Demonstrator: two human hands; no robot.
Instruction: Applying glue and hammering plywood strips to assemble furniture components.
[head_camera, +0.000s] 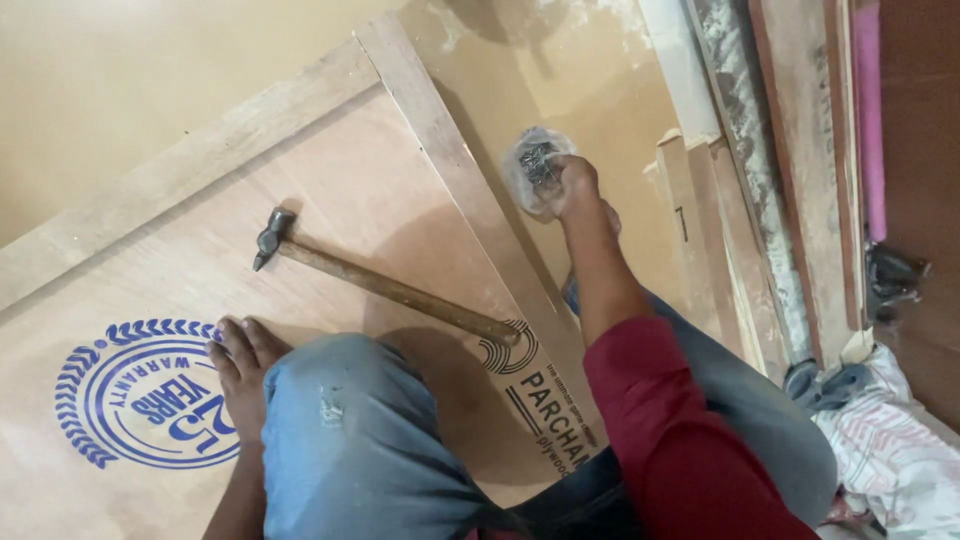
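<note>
While closed, right hand (572, 185) grips nail bag (532, 160)

Counts — floor-level woodwork

1 hammer (385, 287), 1 plywood sheet (330, 190) w/ 2 edge battens, 1 clear bag of nails (535, 165), 2 hands — right hand (572, 185), left hand (240, 365); approx. 3 loose wood strips (700, 230) at right, 1 pink rod (868, 110), 1 striped cloth (895, 450).

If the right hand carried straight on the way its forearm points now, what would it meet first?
The right hand is already at the clear plastic bag of nails; past that, the line looks free across bare floor, though depth is unclear.
</note>
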